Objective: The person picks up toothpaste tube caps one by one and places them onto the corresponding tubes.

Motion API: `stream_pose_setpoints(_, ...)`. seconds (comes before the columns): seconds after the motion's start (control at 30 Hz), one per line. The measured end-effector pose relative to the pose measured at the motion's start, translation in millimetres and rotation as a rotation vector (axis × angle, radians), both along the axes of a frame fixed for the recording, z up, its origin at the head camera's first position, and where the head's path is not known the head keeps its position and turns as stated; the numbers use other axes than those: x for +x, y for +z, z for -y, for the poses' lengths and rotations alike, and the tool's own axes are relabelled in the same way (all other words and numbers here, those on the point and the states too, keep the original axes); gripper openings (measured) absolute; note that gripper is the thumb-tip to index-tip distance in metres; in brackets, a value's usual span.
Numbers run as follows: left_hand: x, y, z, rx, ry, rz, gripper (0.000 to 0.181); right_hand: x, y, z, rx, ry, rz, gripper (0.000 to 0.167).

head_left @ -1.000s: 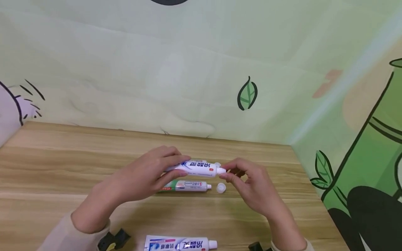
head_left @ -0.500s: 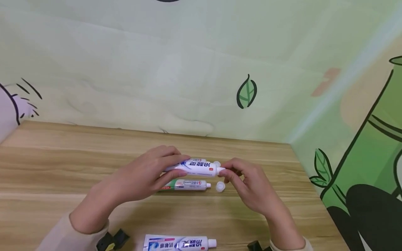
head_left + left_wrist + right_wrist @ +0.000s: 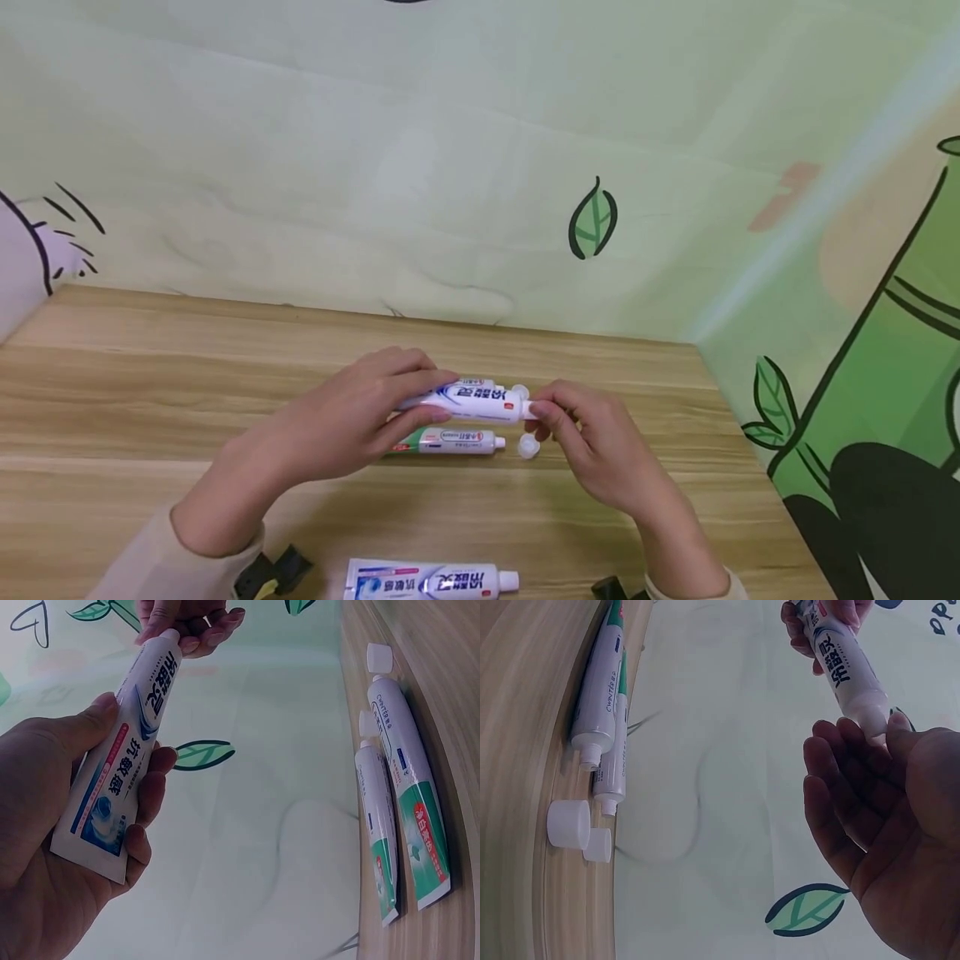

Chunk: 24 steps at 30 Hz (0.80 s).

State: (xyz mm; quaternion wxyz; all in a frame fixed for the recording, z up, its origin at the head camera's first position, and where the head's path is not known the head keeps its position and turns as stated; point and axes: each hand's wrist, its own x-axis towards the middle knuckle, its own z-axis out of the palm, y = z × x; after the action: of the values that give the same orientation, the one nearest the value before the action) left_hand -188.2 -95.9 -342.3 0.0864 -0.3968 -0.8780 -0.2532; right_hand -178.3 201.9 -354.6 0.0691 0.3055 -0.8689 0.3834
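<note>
One blue-and-white toothpaste tube (image 3: 124,761) hung midair, the left hand (image 3: 375,408) curled round its body, apparently steadying it while the right hand (image 3: 592,435) pinched its cap (image 3: 872,722). Below, two uncapped green-and-white tubes (image 3: 405,746) lay by loose caps (image 3: 568,823) on the table (image 3: 187,375).

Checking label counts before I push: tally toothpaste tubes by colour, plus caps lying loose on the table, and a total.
Blue-and-white tubes: 2
Green-and-white tubes: 2
Loose caps: 2
Total: 6
</note>
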Motion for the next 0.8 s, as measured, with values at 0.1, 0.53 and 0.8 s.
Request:
stream_pose_setpoints(0.1,0.0,0.3,0.4,0.004,-0.001,-0.005,0.041,-0.9,0.8,0.4,0.006,0.001,-0.002,0.021)
stream_pose_setpoints(0.53,-1.0,2.6,3.5,0.02,0.016,0.036,0.042,1.4,5.2,-3.2,-0.017,-0.031,0.033,0.019)
stream_pose_setpoints(0.8,-0.5,3.7,5.4,0.016,0.023,0.048,0.044,3.3,7.3,-1.5,-0.034,-0.037,-0.046,0.026)
